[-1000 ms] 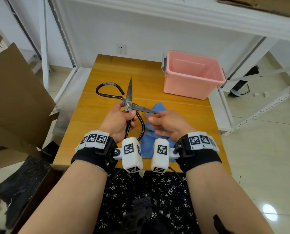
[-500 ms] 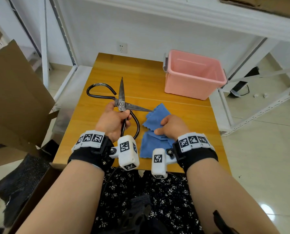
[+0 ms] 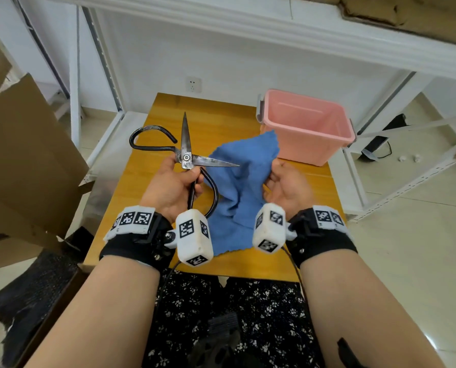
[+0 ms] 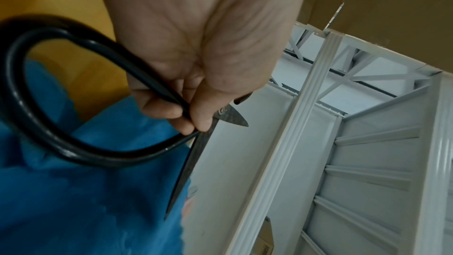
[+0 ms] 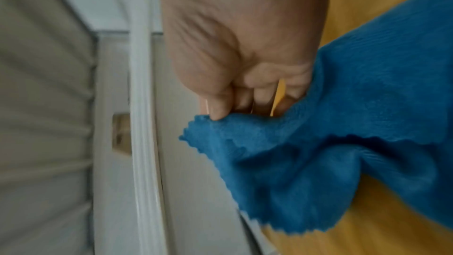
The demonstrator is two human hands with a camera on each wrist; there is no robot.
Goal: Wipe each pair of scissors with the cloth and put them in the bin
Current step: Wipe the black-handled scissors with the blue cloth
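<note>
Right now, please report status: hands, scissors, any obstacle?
Left hand grips open scissors. Right hand holds cloth raised. Bin holds nothing, path clear.

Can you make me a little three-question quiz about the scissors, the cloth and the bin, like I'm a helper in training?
1. True or false: the scissors are closed.
2. Which hand holds the blue cloth? A) left hand B) right hand C) neither
3. Fill in: the pink bin stands on the ____.

Key
1. False: the blades are spread wide while the left hand grips one handle loop near the pivot.
2. B: the right hand pinches the cloth and holds it up beside the blades.
3. Table, at its far right corner; the bin looks empty.
</note>
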